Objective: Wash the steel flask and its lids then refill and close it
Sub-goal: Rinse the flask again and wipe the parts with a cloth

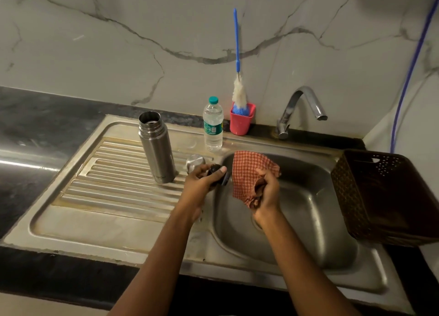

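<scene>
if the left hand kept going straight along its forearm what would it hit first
Most likely the steel cap on the drainboard, just past the left hand holding the dark lid; the water bottle stands behind. The hand's height is unclear, so it might pass over the cap.

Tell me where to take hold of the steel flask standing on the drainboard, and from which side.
Wrap a hand round the steel flask at mid-body, below the ridged neck: it stands upright and uncapped, and the wall there is smooth and straight. Come from the picture's left, probably; the steel cap and the left hand, holding a dark lid, crowd its right side.
</scene>
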